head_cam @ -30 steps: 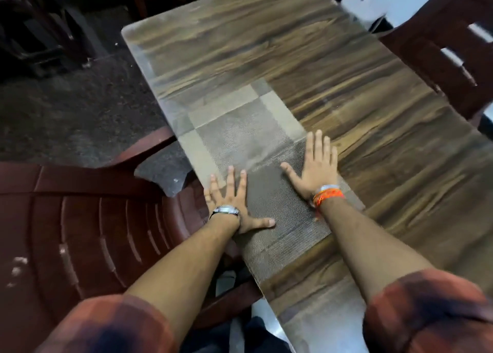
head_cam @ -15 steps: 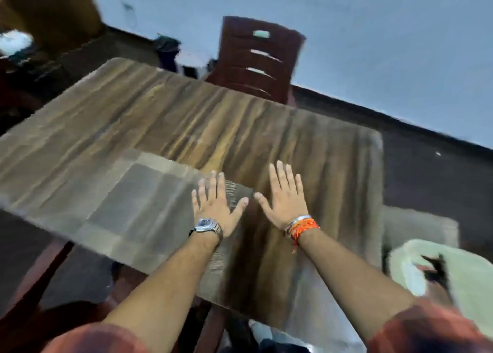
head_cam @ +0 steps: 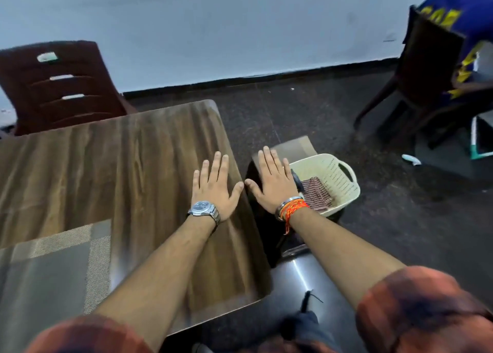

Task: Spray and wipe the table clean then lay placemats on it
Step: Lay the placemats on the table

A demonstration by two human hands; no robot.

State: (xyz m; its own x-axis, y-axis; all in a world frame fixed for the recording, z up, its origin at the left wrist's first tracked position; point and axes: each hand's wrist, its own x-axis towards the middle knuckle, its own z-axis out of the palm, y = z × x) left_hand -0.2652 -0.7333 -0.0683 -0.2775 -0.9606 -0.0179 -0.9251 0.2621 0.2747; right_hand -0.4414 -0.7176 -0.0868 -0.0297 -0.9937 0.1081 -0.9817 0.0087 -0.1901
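A grey checked placemat (head_cam: pixel 53 267) lies flat on the wood-grain table (head_cam: pixel 120 165) at the near left. My left hand (head_cam: pixel 214 185), with a watch on the wrist, is spread flat over the table's right edge, holding nothing. My right hand (head_cam: pixel 273 180), with orange threads on the wrist, hovers open past the table edge, above a dark stool. A second placemat (head_cam: pixel 293 147) peeks out behind my right hand, beside a cream basket (head_cam: pixel 338 176) that holds a striped cloth (head_cam: pixel 316 194).
A dark red chair (head_cam: pixel 61 88) stands behind the table at the far left. A person in a blue shirt (head_cam: pixel 458 19) sits on a chair at the far right. Dark floor (head_cam: pixel 373 232) lies to the right.
My view has swung right, away from the laid placemat. Both hands lifted off that placemat and moved right, the right one now past the table edge near the basket.
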